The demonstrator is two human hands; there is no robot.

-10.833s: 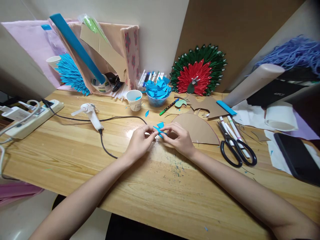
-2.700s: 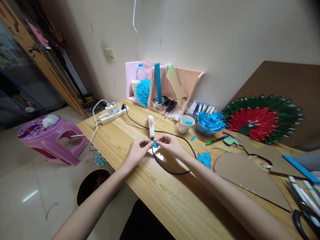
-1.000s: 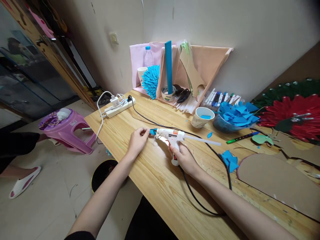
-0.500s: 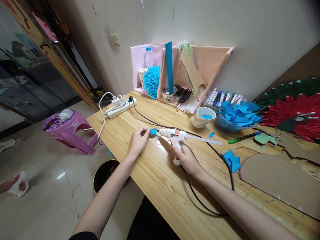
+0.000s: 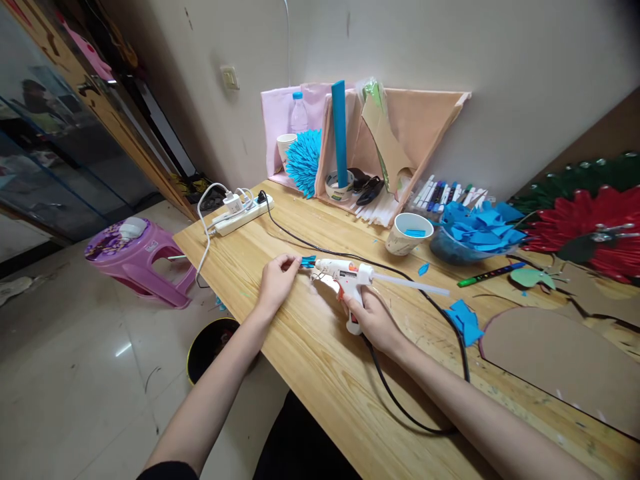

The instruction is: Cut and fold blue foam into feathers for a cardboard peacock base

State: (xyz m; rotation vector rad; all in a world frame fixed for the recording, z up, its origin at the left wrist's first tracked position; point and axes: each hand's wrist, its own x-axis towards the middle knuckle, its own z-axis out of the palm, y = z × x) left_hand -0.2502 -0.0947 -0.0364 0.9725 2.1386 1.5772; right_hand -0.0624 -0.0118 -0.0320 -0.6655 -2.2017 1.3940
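Over there I have the left hand point(image 5: 277, 283) pinching blue paper point(image 5: 308, 262) and the right hand point(image 5: 376, 321) gripping a glue gun point(image 5: 346, 273) that points right at the paper.

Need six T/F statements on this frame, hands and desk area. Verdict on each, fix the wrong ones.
1. The right hand holds the glue gun. True.
2. The left hand holds nothing. False: it pinches a small blue piece.
3. A translucent glue stick juts from the back of the glue gun. True.
4. The pink stool stands on top of the table. False: it stands on the floor.
5. The paper cup near the bowl of blue pieces is upright. True.
6. The power strip has nothing plugged in. False: a white charger and a black plug are in it.
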